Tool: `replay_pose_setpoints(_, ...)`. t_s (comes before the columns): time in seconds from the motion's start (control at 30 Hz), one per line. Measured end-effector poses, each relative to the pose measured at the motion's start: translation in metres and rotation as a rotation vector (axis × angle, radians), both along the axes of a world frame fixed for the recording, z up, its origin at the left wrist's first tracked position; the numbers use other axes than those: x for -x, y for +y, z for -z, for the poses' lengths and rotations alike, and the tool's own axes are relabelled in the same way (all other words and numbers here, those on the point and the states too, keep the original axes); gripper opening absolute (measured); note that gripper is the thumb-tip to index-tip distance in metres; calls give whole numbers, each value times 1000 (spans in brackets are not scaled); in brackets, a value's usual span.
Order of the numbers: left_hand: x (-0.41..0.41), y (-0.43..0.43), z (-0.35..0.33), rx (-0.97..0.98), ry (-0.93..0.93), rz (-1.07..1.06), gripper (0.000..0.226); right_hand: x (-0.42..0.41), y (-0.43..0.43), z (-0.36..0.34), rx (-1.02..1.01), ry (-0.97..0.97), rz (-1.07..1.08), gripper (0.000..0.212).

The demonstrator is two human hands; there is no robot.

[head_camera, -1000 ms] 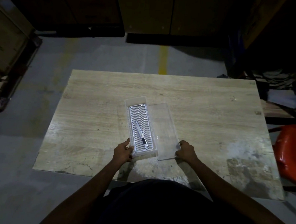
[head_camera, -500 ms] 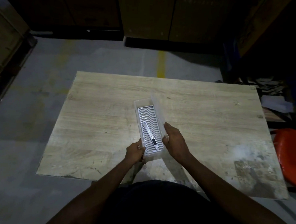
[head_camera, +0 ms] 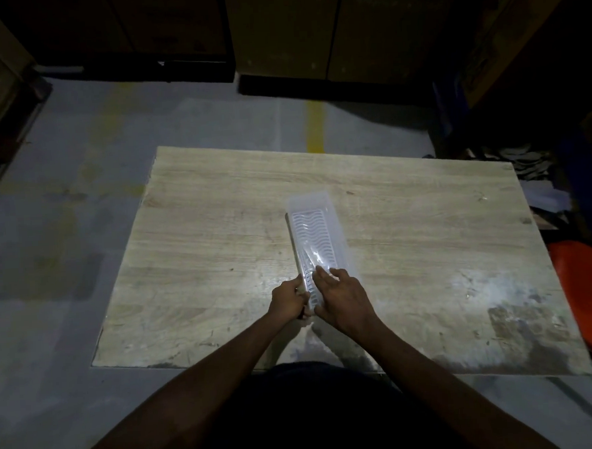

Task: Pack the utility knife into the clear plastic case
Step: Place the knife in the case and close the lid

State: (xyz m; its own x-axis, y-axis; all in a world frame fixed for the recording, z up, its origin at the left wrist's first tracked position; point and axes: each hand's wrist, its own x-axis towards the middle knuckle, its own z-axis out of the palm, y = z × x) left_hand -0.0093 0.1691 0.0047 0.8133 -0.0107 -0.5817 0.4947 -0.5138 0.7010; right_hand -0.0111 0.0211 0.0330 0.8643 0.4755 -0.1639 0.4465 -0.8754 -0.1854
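The clear plastic case (head_camera: pixel 317 230) lies lengthwise on the wooden table (head_camera: pixel 220 249), its lid folded down over the wavy white insert. Through the lid the utility knife (head_camera: pixel 313 257) shows dimly as a thin slanted shape near the near end. My left hand (head_camera: pixel 288 298) grips the case's near left corner. My right hand (head_camera: pixel 343 295) lies flat on the lid at the near end, fingers spread and pressing down. The near end of the case is hidden under both hands.
An orange chair seat (head_camera: pixel 590 298) stands at the table's right edge. Papers and clutter (head_camera: pixel 532 177) lie beyond the far right corner. Dark wooden crates (head_camera: pixel 277 29) line the back, with grey floor and a yellow stripe (head_camera: pixel 315 127) between.
The lid, lying open to the right a second ago, was swung up by my right hand and now lies shut over the knife. My left hand stayed on the case's near left corner.
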Motion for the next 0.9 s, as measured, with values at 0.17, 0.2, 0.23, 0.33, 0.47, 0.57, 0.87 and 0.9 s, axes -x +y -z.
replay_pose_setpoints(0.17,0,1,-3,54,4,-6,42,4,13,3,22,69,53,74)
replay_pose_setpoints(0.2,1,1,-5,58,9,-17,41,4,15,4,26,96,58,75)
replay_pose_setpoints(0.23,1,1,-6,69,7,-26,39,4,17,6,33,121,60,76)
replay_pose_setpoints(0.33,1,2,-8,84,12,-63,35,5,19,12,68,86,50,74)
replay_pose_setpoints(0.47,2,4,-9,174,117,-221,29,11,17,25,110,46,11,69)
replay_pose_setpoints(0.57,5,6,-7,205,129,-233,31,14,15,30,-42,52,62,57)
replay_pose_setpoints(0.87,26,8,-6,201,169,-232,19,13,-50,36,-483,82,694,2)
replay_pose_setpoints(0.9,29,8,-6,181,164,-221,16,15,-58,39,-497,119,731,4)
